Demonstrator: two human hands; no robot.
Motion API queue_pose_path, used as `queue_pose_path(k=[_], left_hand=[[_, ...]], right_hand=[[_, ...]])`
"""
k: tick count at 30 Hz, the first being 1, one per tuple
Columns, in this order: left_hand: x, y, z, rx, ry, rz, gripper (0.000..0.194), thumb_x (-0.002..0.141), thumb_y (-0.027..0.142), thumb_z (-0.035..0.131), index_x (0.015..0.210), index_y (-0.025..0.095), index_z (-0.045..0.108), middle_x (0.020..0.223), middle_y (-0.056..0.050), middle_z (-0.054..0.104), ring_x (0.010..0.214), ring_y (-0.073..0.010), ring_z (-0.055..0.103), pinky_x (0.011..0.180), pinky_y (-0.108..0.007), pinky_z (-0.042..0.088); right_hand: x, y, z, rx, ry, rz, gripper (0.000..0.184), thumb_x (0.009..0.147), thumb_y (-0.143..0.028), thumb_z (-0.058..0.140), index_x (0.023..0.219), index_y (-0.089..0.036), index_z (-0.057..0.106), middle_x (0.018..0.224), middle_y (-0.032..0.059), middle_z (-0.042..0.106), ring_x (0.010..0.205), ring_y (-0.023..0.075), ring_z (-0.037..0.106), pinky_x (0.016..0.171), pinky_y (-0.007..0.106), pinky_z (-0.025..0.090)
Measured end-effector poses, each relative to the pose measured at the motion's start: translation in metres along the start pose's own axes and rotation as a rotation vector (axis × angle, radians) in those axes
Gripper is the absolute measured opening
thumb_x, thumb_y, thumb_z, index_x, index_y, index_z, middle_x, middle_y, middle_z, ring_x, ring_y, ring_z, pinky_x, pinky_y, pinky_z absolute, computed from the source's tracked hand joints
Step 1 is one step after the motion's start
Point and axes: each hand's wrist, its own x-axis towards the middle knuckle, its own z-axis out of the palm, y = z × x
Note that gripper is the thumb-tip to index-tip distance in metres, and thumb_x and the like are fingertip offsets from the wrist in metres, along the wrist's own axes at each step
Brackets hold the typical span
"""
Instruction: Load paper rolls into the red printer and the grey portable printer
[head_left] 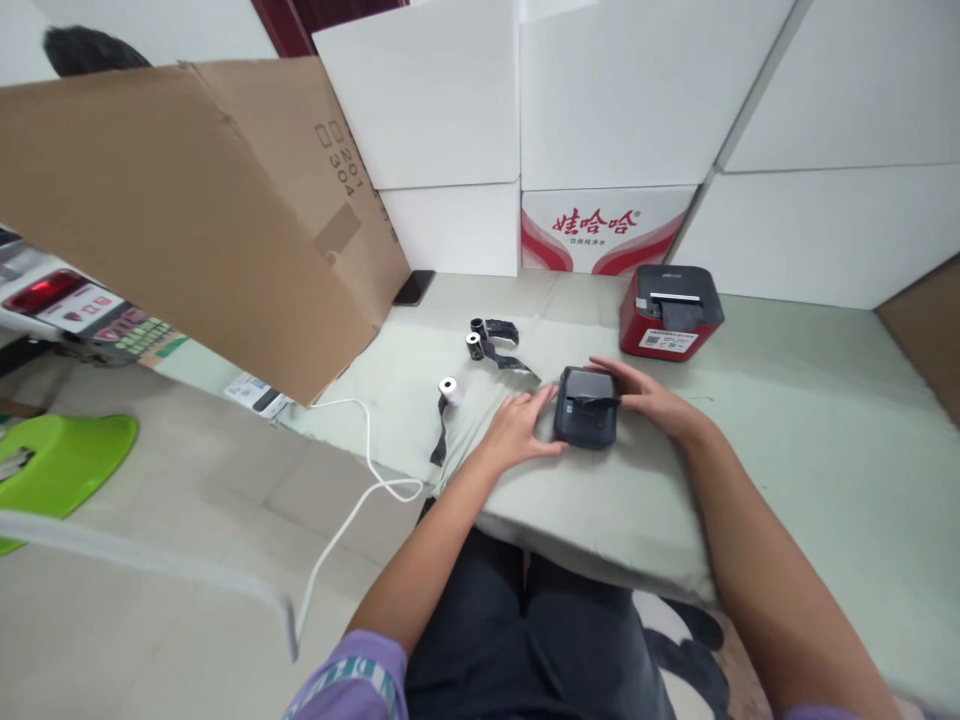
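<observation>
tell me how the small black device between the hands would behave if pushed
The small black device looks hard-cased, so probably stiff. Its low, boxy shape suggests sliding rather than tipping. The wrinkled cloth beneath might bunch and drag slightly.

A surface (810, 470) under pale green cloth, backed by stacked white boxes (420, 100). Left, a light tiled floor (187, 640) and a bright green stool (71, 462); upper left, a white wall (202, 25) beside a dark red frame (279, 25). Soft, even light.
</observation>
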Motion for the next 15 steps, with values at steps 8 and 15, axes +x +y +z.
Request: queue_pose_path(k=[8,15], left_hand=[[0.000,0.001,-0.002,-0.052,-0.002,-0.007,0.106,0.074,0.049,0.083,0.162,0.024,0.029,0.153,-0.012,0.056,0.129,-0.0357,0.059,0.112,-0.050,0.042],[0.000,0.001,-0.002,-0.056,0.014,0.008,0.105,0.074,0.048,0.083,0.162,0.024,0.030,0.153,-0.012,0.056,0.130,-0.0354,0.058,0.113,-0.050,0.041]], right_hand=[[0.013,0.016,0.007,0.082,0.373,-0.176,0.049,0.064,-0.048,0.087,0.103,-0.025,0.069,0.099,0.0032,0.075,0.091,0.0225,0.069,0.083,0.040,0.057],[0.022,0.020,0.026,-0.222,0.660,-0.311,0.038,0.072,-0.050,0.078,0.069,-0.024,0.051,0.061,-0.0058,0.049,0.058,0.0132,0.045,0.061,0.030,0.043]])
